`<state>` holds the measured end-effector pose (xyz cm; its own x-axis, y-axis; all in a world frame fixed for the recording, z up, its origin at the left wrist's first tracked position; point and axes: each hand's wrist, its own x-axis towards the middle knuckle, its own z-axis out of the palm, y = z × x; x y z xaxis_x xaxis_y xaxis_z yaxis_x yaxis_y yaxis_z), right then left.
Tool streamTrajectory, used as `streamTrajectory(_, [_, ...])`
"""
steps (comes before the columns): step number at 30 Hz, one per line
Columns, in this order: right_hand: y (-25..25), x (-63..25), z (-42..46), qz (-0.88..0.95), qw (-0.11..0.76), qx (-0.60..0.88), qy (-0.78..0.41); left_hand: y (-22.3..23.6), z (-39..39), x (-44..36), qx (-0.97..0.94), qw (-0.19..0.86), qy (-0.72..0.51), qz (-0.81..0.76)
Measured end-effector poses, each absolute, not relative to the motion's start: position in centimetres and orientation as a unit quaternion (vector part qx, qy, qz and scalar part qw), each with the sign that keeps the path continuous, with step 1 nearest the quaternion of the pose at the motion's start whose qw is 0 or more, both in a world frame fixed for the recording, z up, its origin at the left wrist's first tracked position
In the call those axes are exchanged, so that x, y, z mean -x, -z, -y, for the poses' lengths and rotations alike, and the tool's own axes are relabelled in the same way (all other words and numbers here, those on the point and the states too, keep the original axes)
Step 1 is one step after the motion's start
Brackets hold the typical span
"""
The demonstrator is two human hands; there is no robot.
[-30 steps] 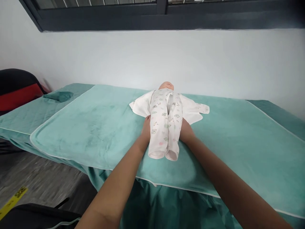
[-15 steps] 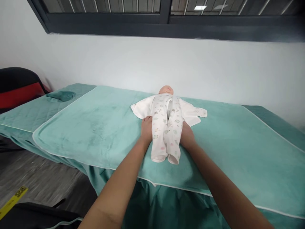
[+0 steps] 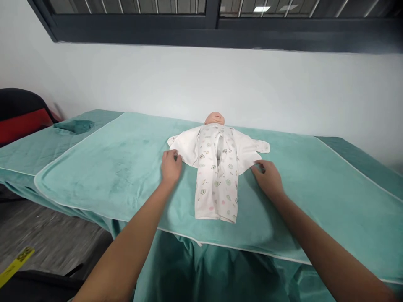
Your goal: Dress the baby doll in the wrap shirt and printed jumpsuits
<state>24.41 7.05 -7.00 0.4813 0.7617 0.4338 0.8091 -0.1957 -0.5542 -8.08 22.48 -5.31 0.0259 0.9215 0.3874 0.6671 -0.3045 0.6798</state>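
Observation:
A baby doll (image 3: 215, 118) lies on a green covered table, its head toward the wall. Over its body is a white printed baby romper (image 3: 217, 180), its two legs pointing at me and its white front panels spread out to either side. My left hand (image 3: 171, 168) pinches the lower edge of the left panel (image 3: 185, 147). On the other side, my right hand (image 3: 267, 177) has thumb and finger closed on the lower corner of the right panel (image 3: 247, 150). A tab sticks out from that panel's far edge. The doll's limbs are hidden by the cloth.
A light green mat (image 3: 126, 167) with white piping covers the table and overhangs its front edge. Behind stands a white wall (image 3: 141, 79) below a dark window frame (image 3: 132, 29). A black and red chair (image 3: 25, 119) is at the far left. A yellow strap (image 3: 15, 266) shows at lower left.
Both hands have left the sides of the romper's legs and moved outward to the edges of the spread panels. The panels are pulled wider and the legs lie flatter.

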Motion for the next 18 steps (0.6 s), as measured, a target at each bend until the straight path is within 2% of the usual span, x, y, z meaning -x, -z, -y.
streamTrajectory(4, [6.3,-27.3,-9.9,0.384,0.355,0.852,-0.02,4.7,-25.3,7.7,-0.661,0.149,-0.349,-0.647])
streamTrajectory(9, [3.6,-28.4,-12.8,0.364,0.363,0.851,-0.11,4.5,-26.2,7.1,-0.646,0.145,-0.333,-0.671])
streamTrajectory(14, [-1.5,-26.8,-14.3,0.408,0.446,0.766,-0.218,4.8,-25.9,7.2,-0.647,0.147,-0.336,-0.668])
streamTrajectory(17, [-4.7,-23.0,-14.3,0.473,0.53,0.645,-0.281,4.9,-25.4,7.2,-0.648,0.153,-0.345,-0.661])
streamTrajectory(18, [-5.6,-21.5,-14.2,0.508,0.53,0.608,-0.304,4.8,-25.2,7.2,-0.647,0.163,-0.353,-0.656])
